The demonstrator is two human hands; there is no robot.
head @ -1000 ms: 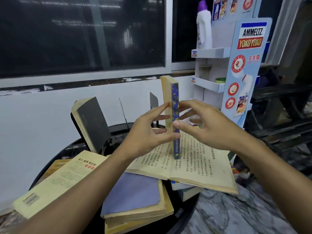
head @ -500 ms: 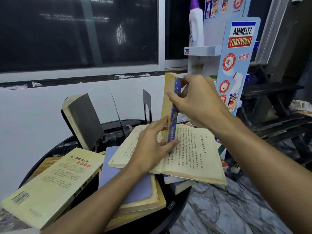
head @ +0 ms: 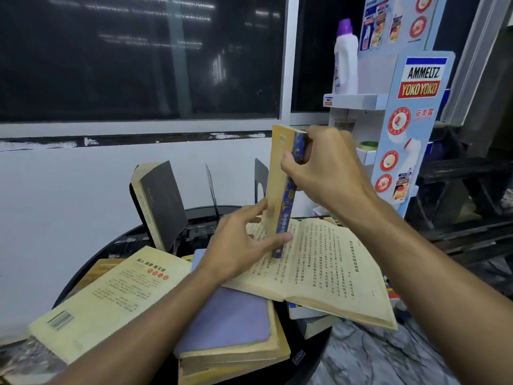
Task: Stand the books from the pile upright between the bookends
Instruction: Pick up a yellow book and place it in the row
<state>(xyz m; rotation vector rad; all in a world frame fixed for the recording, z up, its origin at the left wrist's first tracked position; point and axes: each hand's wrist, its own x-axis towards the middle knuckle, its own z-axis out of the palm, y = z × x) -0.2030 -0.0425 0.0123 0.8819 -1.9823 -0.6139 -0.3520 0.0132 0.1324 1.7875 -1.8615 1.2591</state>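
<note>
I hold a blue-spined book [head: 286, 195] upright above the pile. My right hand [head: 327, 173] grips its top end and my left hand [head: 241, 245] pinches its lower end. Beneath it an open book [head: 327, 270] lies on the pile, over a purple-covered book [head: 230, 320] and a yellow book [head: 105, 298]. A dark-covered book [head: 161, 204] leans at the back left of the round black table [head: 299, 365]. Two thin black bookends stand behind: a middle bookend [head: 211, 187] and a right bookend [head: 261, 179], just left of the held book.
A white wall and dark window lie behind the table. A cardboard display stand [head: 416, 129] with a white bottle [head: 345, 59] stands to the right. A dark wooden bench [head: 466, 195] is at far right, and marble floor [head: 374, 357] lies below.
My right hand has slid from the book's middle up to its top end. My left hand has dropped to its lower end. The book has tilted slightly, staying over the open book.
</note>
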